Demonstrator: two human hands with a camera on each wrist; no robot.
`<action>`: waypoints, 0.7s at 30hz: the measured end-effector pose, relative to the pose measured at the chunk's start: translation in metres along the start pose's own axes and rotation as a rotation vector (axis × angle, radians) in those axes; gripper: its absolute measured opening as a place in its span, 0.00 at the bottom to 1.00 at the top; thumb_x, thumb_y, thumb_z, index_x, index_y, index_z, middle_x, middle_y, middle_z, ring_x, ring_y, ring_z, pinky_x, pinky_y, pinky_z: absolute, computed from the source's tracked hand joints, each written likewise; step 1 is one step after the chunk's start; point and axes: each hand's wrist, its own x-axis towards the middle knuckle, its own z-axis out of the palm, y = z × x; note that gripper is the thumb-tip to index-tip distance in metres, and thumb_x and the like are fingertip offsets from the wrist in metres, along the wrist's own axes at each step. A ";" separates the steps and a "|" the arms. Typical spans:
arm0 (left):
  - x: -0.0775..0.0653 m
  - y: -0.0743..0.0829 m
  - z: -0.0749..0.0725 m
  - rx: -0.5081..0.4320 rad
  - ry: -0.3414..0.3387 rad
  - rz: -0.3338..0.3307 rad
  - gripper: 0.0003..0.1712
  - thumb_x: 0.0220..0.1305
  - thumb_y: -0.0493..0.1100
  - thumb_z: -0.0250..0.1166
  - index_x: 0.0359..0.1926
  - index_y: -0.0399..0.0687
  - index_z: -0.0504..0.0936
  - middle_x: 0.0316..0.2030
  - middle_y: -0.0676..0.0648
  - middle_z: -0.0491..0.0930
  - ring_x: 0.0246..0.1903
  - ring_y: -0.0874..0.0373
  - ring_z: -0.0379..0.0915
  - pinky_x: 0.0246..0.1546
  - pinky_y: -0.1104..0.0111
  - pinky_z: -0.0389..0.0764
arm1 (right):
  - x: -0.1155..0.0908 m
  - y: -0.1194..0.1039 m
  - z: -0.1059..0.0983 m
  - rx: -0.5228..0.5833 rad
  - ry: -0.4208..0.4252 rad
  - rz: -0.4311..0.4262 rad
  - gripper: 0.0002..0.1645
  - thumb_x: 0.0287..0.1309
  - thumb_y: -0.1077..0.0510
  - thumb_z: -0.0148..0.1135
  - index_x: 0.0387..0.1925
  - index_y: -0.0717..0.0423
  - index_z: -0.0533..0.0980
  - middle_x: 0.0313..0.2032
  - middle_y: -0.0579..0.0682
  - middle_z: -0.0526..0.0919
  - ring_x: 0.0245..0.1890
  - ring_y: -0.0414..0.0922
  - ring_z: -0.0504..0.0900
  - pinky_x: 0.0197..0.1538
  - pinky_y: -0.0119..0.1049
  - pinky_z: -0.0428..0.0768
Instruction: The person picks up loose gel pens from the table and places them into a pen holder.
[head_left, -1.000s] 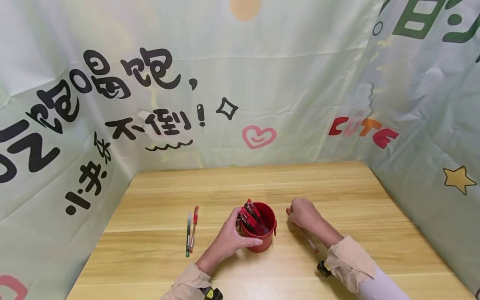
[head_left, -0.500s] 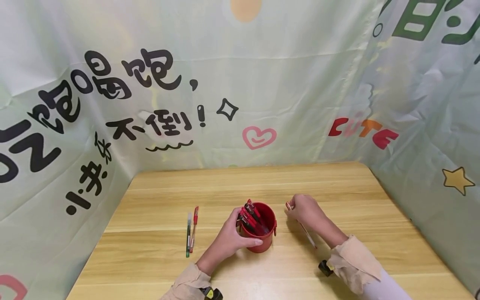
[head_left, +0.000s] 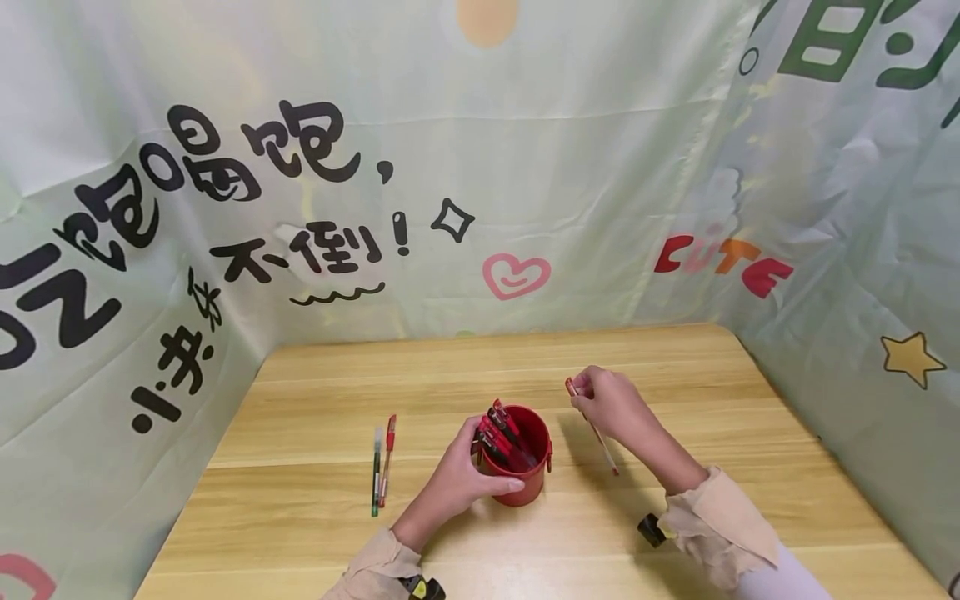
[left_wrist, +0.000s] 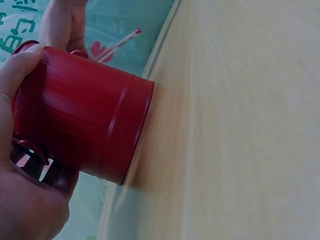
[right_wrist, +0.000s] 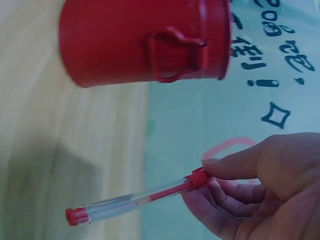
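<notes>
A small red metal bucket (head_left: 529, 490) stands upright on the table, and my left hand (head_left: 456, 482) grips it round the side, thumb at the front near the rim. Several red and black pens (head_left: 501, 435) lean inside it toward the left. To the bucket's right, my right hand (head_left: 613, 407) pinches a clear-barrelled red gel pen (right_wrist: 140, 197) by its red cap end between thumb and fingers. The pen slants down toward the front, raised over the table with its shadow below. In the left wrist view the bucket (left_wrist: 82, 110) partly covers the right hand.
Left of the bucket, a red-capped pen (head_left: 387, 458) and a green-ended pen (head_left: 376, 473) lie side by side on the wooden table (head_left: 300, 533). Printed fabric (head_left: 585, 183) hangs behind the table and along both sides.
My right hand has risen and moved a little toward the back, lifting the red gel pen from the table. The left hand and bucket have stayed in place.
</notes>
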 end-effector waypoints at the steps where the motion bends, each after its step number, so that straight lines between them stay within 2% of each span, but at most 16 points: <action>1: 0.000 0.000 0.000 0.001 0.000 0.000 0.53 0.48 0.52 0.85 0.71 0.57 0.66 0.67 0.50 0.74 0.68 0.49 0.71 0.63 0.57 0.80 | 0.000 -0.002 -0.001 0.004 0.012 -0.011 0.09 0.65 0.62 0.68 0.44 0.64 0.80 0.34 0.54 0.87 0.29 0.41 0.82 0.31 0.34 0.81; 14: 0.000 0.000 0.000 0.004 0.003 0.006 0.52 0.47 0.52 0.85 0.71 0.59 0.66 0.66 0.52 0.74 0.68 0.51 0.70 0.64 0.57 0.78 | -0.010 -0.029 -0.012 0.071 0.192 -0.139 0.13 0.64 0.62 0.70 0.47 0.63 0.80 0.35 0.54 0.86 0.32 0.44 0.84 0.34 0.36 0.85; 21: 0.001 0.002 0.000 0.006 0.004 0.011 0.52 0.47 0.53 0.85 0.70 0.60 0.67 0.66 0.53 0.74 0.69 0.52 0.69 0.66 0.55 0.77 | -0.016 -0.043 -0.014 0.098 0.263 -0.195 0.12 0.66 0.60 0.69 0.48 0.60 0.80 0.37 0.53 0.85 0.37 0.46 0.85 0.42 0.44 0.88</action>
